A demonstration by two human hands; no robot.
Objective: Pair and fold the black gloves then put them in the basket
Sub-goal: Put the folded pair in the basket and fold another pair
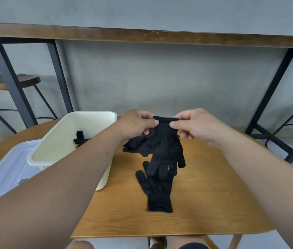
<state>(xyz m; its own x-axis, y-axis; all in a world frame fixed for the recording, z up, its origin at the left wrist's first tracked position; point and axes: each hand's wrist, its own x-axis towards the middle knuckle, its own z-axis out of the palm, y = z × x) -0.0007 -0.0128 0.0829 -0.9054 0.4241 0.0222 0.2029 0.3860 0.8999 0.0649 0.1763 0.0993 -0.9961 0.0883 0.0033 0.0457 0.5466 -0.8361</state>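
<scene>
Both hands up over the wooden counter [205, 203]: left hand [135, 124] and right hand [196, 125] each pinching a cuff corner of a black knit glove [165, 146], hanging long-axis down, fingertips toward its flat mate, a second black knit glove [157, 191], straight below. More black gloves piled [135, 146] just behind-left. Cream plastic basket [56, 146] off left, nearer the left hand, one glove inside. Nothing blocking the drop.

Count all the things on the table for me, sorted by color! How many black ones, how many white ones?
Black: 4 (held glove, flat glove, heap of gloves counted as one since it cannot be told apart, gloves in the basket)
White or cream: 2 (basket, plastic lid)
Total: 6
</scene>
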